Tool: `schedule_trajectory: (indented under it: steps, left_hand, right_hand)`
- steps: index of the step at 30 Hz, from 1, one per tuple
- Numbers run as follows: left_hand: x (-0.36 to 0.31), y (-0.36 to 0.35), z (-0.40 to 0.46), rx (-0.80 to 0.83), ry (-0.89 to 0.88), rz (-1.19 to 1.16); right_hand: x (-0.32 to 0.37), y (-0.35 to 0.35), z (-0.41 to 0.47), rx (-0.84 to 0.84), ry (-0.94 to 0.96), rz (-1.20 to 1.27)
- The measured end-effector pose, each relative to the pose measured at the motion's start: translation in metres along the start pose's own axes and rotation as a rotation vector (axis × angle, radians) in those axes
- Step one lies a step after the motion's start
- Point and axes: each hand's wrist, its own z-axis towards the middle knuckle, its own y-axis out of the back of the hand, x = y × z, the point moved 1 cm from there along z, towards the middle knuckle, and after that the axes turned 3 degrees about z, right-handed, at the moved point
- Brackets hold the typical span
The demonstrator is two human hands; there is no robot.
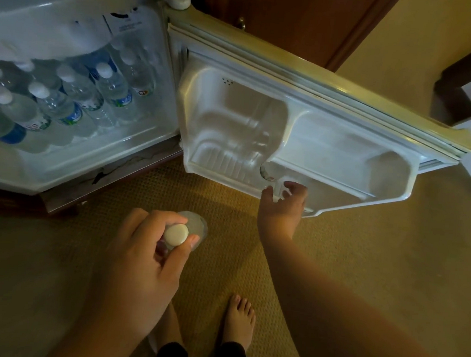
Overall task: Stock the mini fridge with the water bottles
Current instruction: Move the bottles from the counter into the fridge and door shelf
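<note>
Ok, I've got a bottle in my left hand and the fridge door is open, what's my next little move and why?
Probably bring the bottle in your left hand across to the door shelf and stand it there. The fridge compartment already looks packed with bottles, while the shelf looks mostly free, and your right hand, open, rests at its front edge.

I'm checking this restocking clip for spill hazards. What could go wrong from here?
1. The left hand holds the clear plastic water bottle with a white cap only near its neck, above bare feet; it might slip.
2. The right hand grips the open white fridge door's lower shelf rim; pulling may strain it.
</note>
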Motion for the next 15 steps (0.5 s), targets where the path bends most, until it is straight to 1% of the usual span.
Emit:
schedule_trajectory:
  steps: [2, 4, 7, 11, 15]
  left_hand:
    - [0.000, -0.001, -0.001, 0.004, -0.006, 0.000]
    - [0.001, -0.002, -0.002, 0.015, -0.011, -0.009]
    - [0.000, -0.004, -0.003, 0.024, 0.020, -0.007]
    - [-0.004, -0.007, -0.004, 0.031, 0.054, -0.012]
    - [-0.008, -0.008, -0.006, 0.022, 0.045, -0.026]
  right_hand:
    - [0.002, -0.008, 0.012, 0.000, -0.140, 0.097]
    - [0.003, -0.015, 0.022, 0.024, -0.194, 0.138]
    - [0.008, -0.021, 0.037, 0.037, -0.186, 0.110]
    - [0.010, -0.018, 0.052, 0.040, -0.244, 0.106]
    - [0.000, -0.003, 0.053, -0.037, -0.215, 0.097]
